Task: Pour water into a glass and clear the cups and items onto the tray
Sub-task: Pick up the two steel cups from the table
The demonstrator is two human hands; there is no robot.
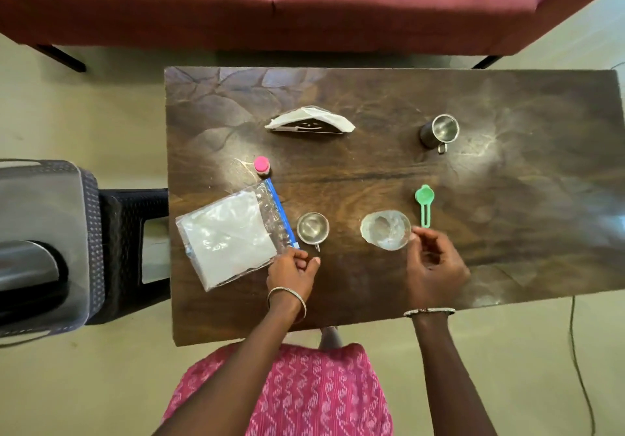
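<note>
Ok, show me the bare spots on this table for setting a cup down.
Bare wood lies right of the far steel cup and green scoop, and between napkin holder and that cup. Crowded: near left, around zip bag, small steel cup, glass.

No readable text, label, brand or number is showing anywhere — only the napkin holder (pixel 309 124), standing in the upper middle of the tabletop (pixel 372 178), is displaying a sign — a smiling-face cutout.

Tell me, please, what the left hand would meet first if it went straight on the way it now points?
Probably the small steel cup: the left hand points up the table, its fingertips just short of the cup's handle. The bag lies alongside.
</note>
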